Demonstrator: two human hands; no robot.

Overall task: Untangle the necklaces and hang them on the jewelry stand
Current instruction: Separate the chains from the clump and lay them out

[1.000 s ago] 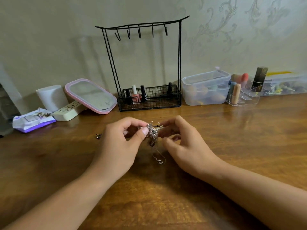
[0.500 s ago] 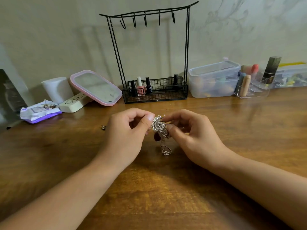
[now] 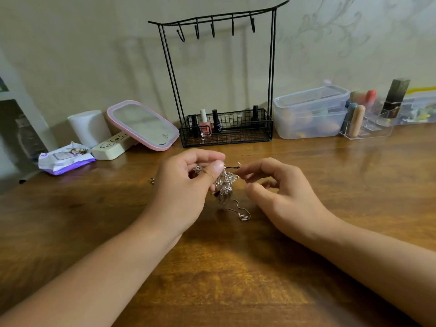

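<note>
Tangled necklaces held mid-frame, above the table (image 3: 330, 175).
Left hand (image 3: 186, 185) pinches the necklaces (image 3: 225, 182); right hand (image 3: 283, 192) fingers pinch a strand. Jewelry stand (image 3: 224, 74) stands at upper centre, hooks bare.

The knot of necklaces (image 3: 225, 182) is too fine to tell one chain from another, partly covered by the left hand (image 3: 186, 185), and right of the jewelry stand (image 3: 224, 74) the clear organizer (image 3: 415, 109) runs off the edge.
</note>
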